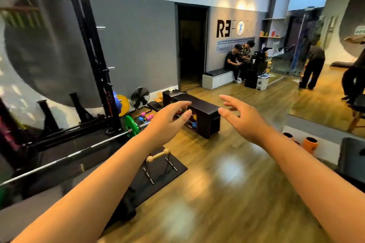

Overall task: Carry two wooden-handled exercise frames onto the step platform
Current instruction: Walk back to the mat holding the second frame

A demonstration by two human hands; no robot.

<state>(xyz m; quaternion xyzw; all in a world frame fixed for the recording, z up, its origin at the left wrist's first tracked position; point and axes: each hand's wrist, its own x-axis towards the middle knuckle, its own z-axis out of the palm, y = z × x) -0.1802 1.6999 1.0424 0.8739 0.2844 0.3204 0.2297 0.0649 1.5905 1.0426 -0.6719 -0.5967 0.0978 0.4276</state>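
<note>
Both arms extend forward over a glossy wood-plank floor (227,173). The left hand (167,118) and right hand (240,117) are raised, apart, fingers spread and loosely bent, holding nothing. One wooden-handled frame (158,161), a rounded pale bar on thin metal legs, stands on the flat, matte black step platform (175,169) at 7 o'clock from the left hand; the forearm hides part of the platform. A dark boxy bench (205,112) lies at 12 o'clock. A steel barbell (79,152) borders the platform's 10 o'clock side. Open floor extends toward 3 o'clock.
</note>
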